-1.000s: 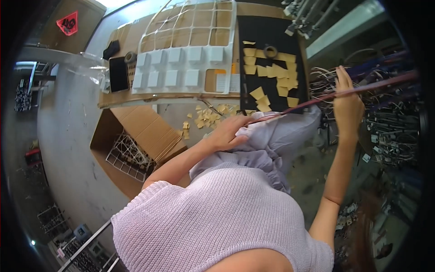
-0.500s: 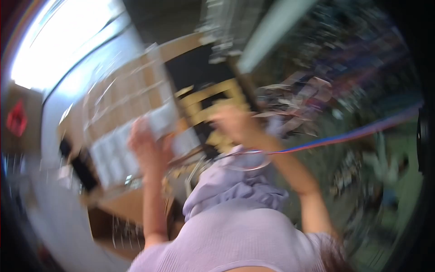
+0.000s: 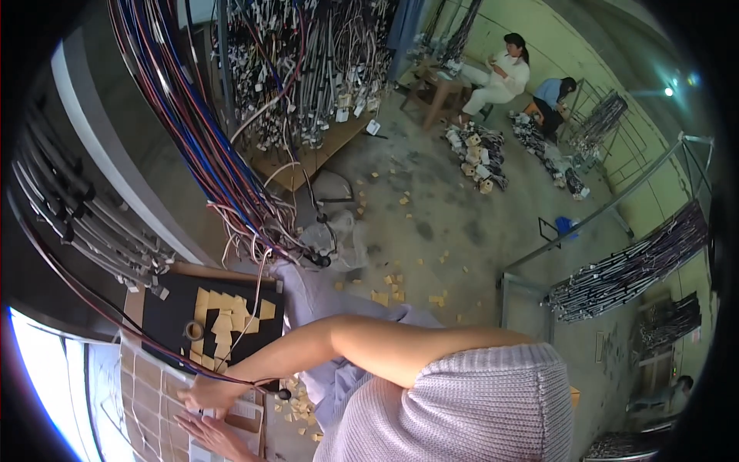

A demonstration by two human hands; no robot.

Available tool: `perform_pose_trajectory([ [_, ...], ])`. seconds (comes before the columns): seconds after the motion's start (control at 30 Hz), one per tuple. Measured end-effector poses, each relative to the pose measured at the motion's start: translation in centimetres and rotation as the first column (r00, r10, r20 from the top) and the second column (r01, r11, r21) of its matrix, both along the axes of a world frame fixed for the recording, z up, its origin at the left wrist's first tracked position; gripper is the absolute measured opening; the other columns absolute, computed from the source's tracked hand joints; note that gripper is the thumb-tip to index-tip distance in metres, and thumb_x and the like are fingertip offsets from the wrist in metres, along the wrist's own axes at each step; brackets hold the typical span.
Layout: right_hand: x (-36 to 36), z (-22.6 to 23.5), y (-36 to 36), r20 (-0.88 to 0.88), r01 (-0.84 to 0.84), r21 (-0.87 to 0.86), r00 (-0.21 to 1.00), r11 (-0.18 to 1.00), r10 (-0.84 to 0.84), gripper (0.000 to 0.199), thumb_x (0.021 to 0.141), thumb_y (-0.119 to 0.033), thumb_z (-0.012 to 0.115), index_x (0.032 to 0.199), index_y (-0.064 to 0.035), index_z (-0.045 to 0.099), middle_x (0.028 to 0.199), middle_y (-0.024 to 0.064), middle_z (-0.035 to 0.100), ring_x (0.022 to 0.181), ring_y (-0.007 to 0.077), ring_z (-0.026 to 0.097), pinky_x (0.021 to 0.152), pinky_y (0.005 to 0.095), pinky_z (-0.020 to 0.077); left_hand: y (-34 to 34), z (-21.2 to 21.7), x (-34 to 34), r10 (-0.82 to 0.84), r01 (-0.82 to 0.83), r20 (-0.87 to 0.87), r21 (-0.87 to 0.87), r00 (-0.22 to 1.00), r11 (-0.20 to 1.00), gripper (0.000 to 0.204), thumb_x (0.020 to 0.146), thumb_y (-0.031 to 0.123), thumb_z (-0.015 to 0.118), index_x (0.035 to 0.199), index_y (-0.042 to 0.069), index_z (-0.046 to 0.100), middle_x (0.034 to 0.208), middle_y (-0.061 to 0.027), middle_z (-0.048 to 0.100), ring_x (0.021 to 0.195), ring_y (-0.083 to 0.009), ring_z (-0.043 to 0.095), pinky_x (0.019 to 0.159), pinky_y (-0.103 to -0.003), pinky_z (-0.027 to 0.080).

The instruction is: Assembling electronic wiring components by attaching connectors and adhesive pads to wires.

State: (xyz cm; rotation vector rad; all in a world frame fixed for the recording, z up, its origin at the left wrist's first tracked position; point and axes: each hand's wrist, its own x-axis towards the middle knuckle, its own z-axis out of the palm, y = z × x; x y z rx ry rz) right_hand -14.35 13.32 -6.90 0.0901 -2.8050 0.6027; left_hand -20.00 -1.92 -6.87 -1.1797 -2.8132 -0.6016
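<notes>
My right hand [image 3: 209,394] reaches across to the lower left with its fingers closed round a thin dark cable [image 3: 146,339]. That cable runs up along the left side, and its other end shows a round dark tip [image 3: 285,394] below my forearm. Just nearer, my left hand [image 3: 219,437] lies with fingers stretched out, holding nothing that shows, beside a cardboard surface [image 3: 146,393] criss-crossed with pale strips. Beyond my forearm is a black board [image 3: 171,308] bearing several yellow paper pieces [image 3: 223,319] and a roll of tape [image 3: 193,330].
A thick bundle of red, blue and black cables [image 3: 188,131] hangs ahead, and grey cables [image 3: 92,215] hang at left. Yellow scraps [image 3: 392,289] litter the floor. Two people sit far off near cable heaps [image 3: 477,158]. A metal rack [image 3: 639,262] with cables stands at right.
The view has swung to the right, bringing in the floor, racks and co-workers. My hands, apart and blurred before, are now close together at the lower left, the right one on the cable.
</notes>
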Motion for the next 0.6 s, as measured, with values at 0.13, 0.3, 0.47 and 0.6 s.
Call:
perform_pose_trajectory([
  [0.13,2.7,0.5,0.3,-0.008,0.062,-0.346,0.998,0.936,-0.069,0.063,0.062,-0.034,0.076,0.106,0.0043,0.051,0.102,0.0195,0.048,0.079,0.0369,0.06,0.065,0.045,0.0492,0.0,-1.5,-0.6,-0.108,0.113,-0.12,0.04,0.987,0.993,0.07,0.099,0.054,0.016,0.146,0.005,0.032,0.152,-0.0163,0.028,0.142,-0.0312,0.024,0.115,-0.044,0.017],
  [0.3,3.9,3.5,2.3,-0.165,0.241,-0.716,0.854,0.655,-0.494,0.06,0.065,-0.039,0.078,0.103,0.003,0.058,0.101,0.018,0.055,0.095,0.0331,0.057,0.076,0.0413,0.0459,0.1,0.5,1.4,-0.042,0.042,-0.017,0.028,0.999,0.999,0.059,0.102,0.044,0.015,0.145,0.011,0.038,0.154,-0.0125,0.027,0.142,-0.0294,0.023,0.115,-0.047,0.013],
  [0.47,8.8,4.7,8.8,0.212,0.296,-0.91,0.934,0.29,-0.287,0.038,0.081,-0.037,0.071,0.067,-0.0019,0.067,0.061,-0.0023,0.06,0.054,0.0049,0.051,0.049,0.0232,0.0392,-0.5,-0.5,0.4,-0.064,0.063,0.007,0.087,0.998,0.994,0.053,0.102,0.039,0.026,0.143,0.01,0.042,0.151,-0.0124,0.033,0.141,-0.031,0.026,0.113,-0.046,0.016],
  [0.6,18.1,7.9,11.6,0.226,0.248,-0.939,0.967,0.239,-0.117,0.042,0.084,-0.041,0.071,0.093,0.0001,0.07,0.073,-0.0025,0.061,0.066,0.004,0.053,0.058,0.0202,0.0419,0.0,2.4,2.4,-0.003,0.053,-0.091,0.555,0.996,0.83,0.043,0.101,0.023,0.04,0.135,-0.004,0.043,0.137,-0.0205,0.047,0.129,-0.0342,0.042,0.108,-0.042,0.03],
])
